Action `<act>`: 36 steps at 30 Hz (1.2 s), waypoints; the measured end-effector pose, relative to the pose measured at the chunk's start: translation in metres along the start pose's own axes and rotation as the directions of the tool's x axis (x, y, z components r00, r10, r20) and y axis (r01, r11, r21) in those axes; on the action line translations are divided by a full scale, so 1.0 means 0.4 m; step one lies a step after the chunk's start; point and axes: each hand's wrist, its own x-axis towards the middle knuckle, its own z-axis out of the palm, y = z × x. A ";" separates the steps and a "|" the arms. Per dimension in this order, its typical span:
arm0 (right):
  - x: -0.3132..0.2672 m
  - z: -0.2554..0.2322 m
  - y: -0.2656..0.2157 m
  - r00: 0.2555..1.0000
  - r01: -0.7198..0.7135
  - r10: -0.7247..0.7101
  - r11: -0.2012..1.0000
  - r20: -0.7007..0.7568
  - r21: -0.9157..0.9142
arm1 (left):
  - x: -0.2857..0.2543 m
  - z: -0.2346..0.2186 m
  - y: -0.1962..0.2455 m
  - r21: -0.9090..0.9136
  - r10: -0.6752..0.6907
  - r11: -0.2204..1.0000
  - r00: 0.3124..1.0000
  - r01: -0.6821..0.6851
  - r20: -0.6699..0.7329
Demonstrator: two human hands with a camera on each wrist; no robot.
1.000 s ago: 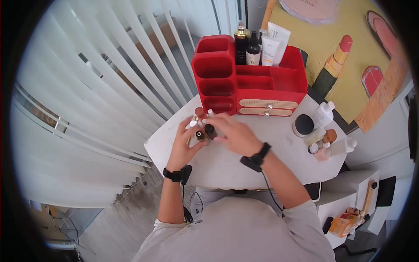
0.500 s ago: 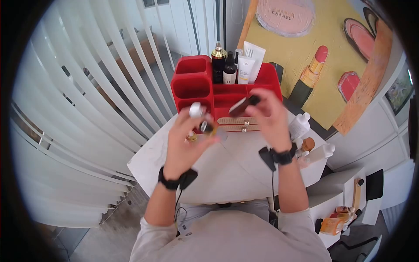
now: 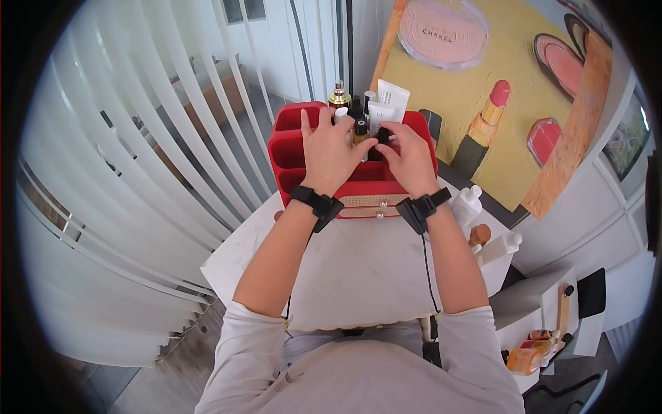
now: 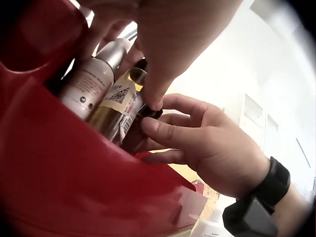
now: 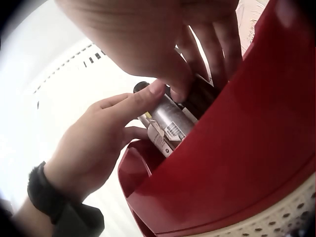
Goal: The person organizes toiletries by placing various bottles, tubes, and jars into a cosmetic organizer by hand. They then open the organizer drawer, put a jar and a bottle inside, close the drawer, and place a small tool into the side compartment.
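Both hands are at the front middle compartment of the red organizer (image 3: 352, 188). My left hand (image 3: 329, 155) curls round a white bottle with a silver cap (image 4: 89, 84) and a clear bottle of yellowish liquid (image 4: 109, 109). Those two bottles lean side by side, their lower ends hidden behind the red wall. My right hand (image 3: 412, 160) pinches a dark bottle with a black cap (image 4: 150, 111), right beside the clear one. In the left wrist view the left thumb's tip is right at that black cap.
Behind the hands stand a gold-collared bottle (image 3: 339, 96) and white tubes (image 3: 392, 100). Several bottles, among them a white one (image 3: 469, 201), stand on the white table (image 3: 345, 269) at right. A reddish cap (image 3: 278, 216) shows left of the organizer. A lipstick painting (image 3: 441, 90) leans behind.
Both hands have moved forward from over the table to the organizer, carrying the bottles, which are now in its front compartment. The hands have come close together.
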 end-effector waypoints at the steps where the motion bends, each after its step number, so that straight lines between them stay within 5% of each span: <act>1: 0.002 0.004 -0.003 0.999 0.017 -0.015 0.998 0.040 -0.058 | 0.006 0.001 -0.002 0.021 0.038 0.999 0.998 -0.037 -0.053; 4: 0.001 0.006 -0.015 0.995 0.038 -0.023 0.989 0.099 -0.143 | 0.013 0.008 -0.004 0.000 -0.057 0.998 0.997 0.057 0.053; 14: -0.002 -0.001 -0.009 0.995 -0.005 0.019 0.990 0.099 -0.142 | -0.010 -0.036 -0.009 0.092 -0.049 0.995 0.971 0.028 0.232; 16: -0.013 0.007 -0.025 0.994 0.004 0.010 0.992 0.113 -0.122 | -0.022 -0.064 -0.036 -0.171 0.080 0.983 0.993 -0.064 0.085; 18: -0.033 0.006 -0.068 0.970 0.147 -0.178 0.972 -0.165 -0.183 | -0.041 -0.158 -0.056 -0.271 0.121 0.956 0.992 -0.107 0.035; 20: -0.094 0.010 -0.107 0.987 0.076 -0.093 0.989 -0.132 -0.130 | -0.104 -0.235 -0.114 -0.272 0.102 0.958 0.995 -0.097 0.007; 22: -0.157 0.041 -0.109 0.980 0.069 -0.085 0.994 0.178 0.090 | -0.208 -0.321 -0.142 -0.303 -0.205 0.902 0.922 0.309 0.329; 23: -0.183 0.061 -0.122 0.979 0.064 -0.082 0.992 0.184 0.104 | -0.269 -0.335 -0.161 -0.289 -0.216 0.903 0.918 0.318 0.334; 25: -0.214 0.117 -0.156 0.849 -0.052 -0.007 0.994 0.528 0.097 | -0.377 -0.327 -0.210 -0.236 -0.242 0.896 0.859 0.377 0.452; 26: -0.229 0.154 -0.155 0.848 -0.059 -0.005 0.993 0.530 0.105 | -0.405 -0.332 -0.200 -0.227 -0.247 0.896 0.854 0.381 0.458; 28: -0.262 0.248 -0.127 0.819 -0.053 -0.088 0.972 0.567 0.228 | -0.435 -0.322 -0.184 -0.291 -0.305 0.778 0.740 0.557 0.600; 32: -0.293 0.368 -0.084 0.804 -0.086 -0.038 0.980 0.594 0.179 | -0.494 -0.242 -0.243 -0.394 -0.188 0.792 0.800 0.467 0.570; 36: -0.311 0.346 -0.081 0.784 -0.114 -0.068 0.961 0.617 0.252 | -0.484 -0.249 -0.220 -0.327 -0.290 0.767 0.754 0.551 0.590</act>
